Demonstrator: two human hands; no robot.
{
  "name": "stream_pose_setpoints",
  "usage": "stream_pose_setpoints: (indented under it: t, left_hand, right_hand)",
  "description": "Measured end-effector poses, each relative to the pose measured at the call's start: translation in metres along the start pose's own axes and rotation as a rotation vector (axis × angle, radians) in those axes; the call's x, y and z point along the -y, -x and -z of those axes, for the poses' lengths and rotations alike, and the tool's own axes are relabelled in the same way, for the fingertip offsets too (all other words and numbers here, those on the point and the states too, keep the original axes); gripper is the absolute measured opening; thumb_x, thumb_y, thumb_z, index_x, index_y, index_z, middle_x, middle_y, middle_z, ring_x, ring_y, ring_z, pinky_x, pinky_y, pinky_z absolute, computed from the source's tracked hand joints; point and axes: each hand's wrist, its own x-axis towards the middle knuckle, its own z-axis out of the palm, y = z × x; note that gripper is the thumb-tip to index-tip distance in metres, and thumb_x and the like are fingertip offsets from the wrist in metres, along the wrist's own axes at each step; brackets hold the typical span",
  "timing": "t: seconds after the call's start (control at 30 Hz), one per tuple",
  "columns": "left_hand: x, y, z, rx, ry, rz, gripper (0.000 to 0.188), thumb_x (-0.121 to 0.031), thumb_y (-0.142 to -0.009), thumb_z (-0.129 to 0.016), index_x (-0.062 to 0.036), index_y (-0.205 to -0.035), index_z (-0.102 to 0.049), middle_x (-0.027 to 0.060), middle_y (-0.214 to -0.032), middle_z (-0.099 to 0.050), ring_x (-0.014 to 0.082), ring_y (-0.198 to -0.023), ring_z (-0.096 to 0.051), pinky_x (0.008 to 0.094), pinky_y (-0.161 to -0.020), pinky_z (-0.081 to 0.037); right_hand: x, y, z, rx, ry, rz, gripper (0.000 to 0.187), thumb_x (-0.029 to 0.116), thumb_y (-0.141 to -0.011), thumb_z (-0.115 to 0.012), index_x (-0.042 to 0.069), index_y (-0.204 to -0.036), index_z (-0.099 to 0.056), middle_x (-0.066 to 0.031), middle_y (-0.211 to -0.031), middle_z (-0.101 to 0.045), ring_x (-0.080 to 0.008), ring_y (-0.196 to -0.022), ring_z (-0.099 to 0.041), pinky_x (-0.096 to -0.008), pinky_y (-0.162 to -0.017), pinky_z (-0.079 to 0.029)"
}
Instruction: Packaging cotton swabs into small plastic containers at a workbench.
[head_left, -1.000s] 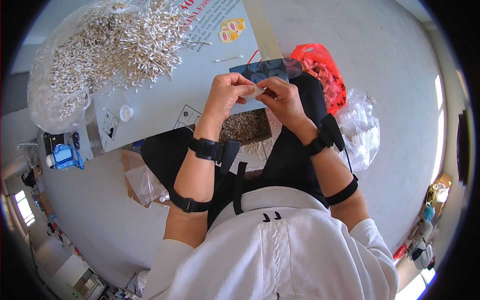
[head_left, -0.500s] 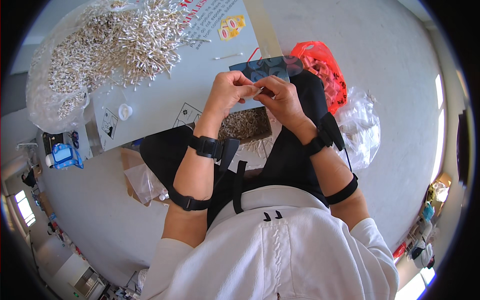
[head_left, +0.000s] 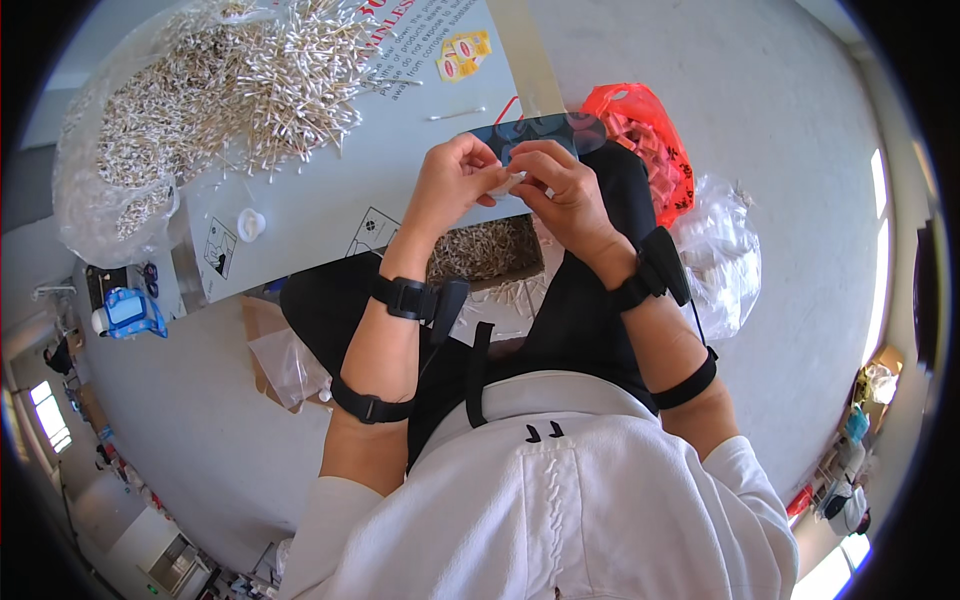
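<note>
My left hand (head_left: 458, 187) and my right hand (head_left: 566, 192) meet in front of me over the near right edge of a grey board (head_left: 320, 235). Between their fingertips is a small whitish, translucent scrap (head_left: 511, 184), perhaps thin plastic; the fingers partly hide it. Both hands are closed in pinches on it. Just beyond them lies a dark translucent sheet (head_left: 550, 128). Below the hands, between my legs, sits an open box (head_left: 520, 272) full of cotton swabs (head_left: 480, 247). A big heap of cotton swabs (head_left: 290, 95) spills from a clear bag on the left, and one cotton swab (head_left: 457, 114) lies alone.
A red bag (head_left: 625, 98) of pink pieces stands by my right knee, beside a clear plastic bag (head_left: 715, 255). Yellow packets (head_left: 463, 56) and a small white round item (head_left: 250, 224) lie on the board. A blue pack (head_left: 130, 312) is at far left.
My hands have drawn slightly apart, the left one shifting a little left. More of the whitish scrap shows between the fingertips.
</note>
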Motion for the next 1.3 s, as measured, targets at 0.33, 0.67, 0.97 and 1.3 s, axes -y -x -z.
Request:
stream_pose_setpoints:
  t: [0.33, 0.67, 0.97, 1.3]
  left_hand:
    - [-0.014, 0.020, 0.012, 0.033, -0.588, -0.524, 0.026, 0.009, -0.071, -0.070, -0.0017, -0.093, -0.064, 0.0065, -0.099, -0.065, 0.0187, -0.090, -0.066, 0.0285, -0.073, -0.054]
    - [-0.008, 0.019, 0.013, -0.070, -0.692, -0.636, 0.021, 0.010, -0.069, -0.071, -0.0005, -0.080, -0.057, 0.0082, -0.078, -0.057, 0.0237, -0.070, -0.060, 0.0329, -0.063, -0.049]
    - [-0.001, 0.021, 0.001, -0.113, -0.478, -0.424, 0.026, 0.011, -0.072, -0.070, -0.0012, -0.094, -0.061, 0.0055, -0.083, -0.062, 0.0138, -0.074, -0.062, 0.0264, -0.065, -0.052]
    - [0.007, 0.019, -0.001, -0.081, -0.390, -0.387, 0.028, 0.009, -0.072, -0.071, 0.0029, -0.097, -0.063, 0.0116, -0.088, -0.064, 0.0228, -0.077, -0.067, 0.0307, -0.067, -0.055]
  right_hand:
    - [-0.001, -0.004, 0.008, 0.098, 0.143, 0.147, 0.019, -0.001, -0.075, -0.069, 0.006, -0.091, -0.062, -0.0087, -0.099, -0.064, -0.0332, -0.079, -0.066, -0.0387, -0.065, -0.054]
    - [-0.005, -0.005, 0.011, 0.153, 0.214, 0.166, 0.015, -0.001, -0.077, -0.071, 0.001, -0.087, -0.060, -0.0101, -0.097, -0.062, -0.0281, -0.075, -0.065, -0.0336, -0.063, -0.051]
    - [-0.012, -0.017, -0.012, 0.041, -0.028, -0.402, 0.028, 0.021, -0.068, -0.079, 0.001, -0.081, -0.066, -0.0111, -0.079, -0.069, -0.0205, -0.071, -0.067, -0.0335, -0.063, -0.051]
    - [-0.013, -0.032, -0.013, 0.236, -0.061, -0.663, 0.028, 0.022, -0.067, -0.082, 0.000, -0.076, -0.068, -0.0049, -0.066, -0.064, -0.0106, -0.058, -0.059, -0.0253, -0.052, -0.046]
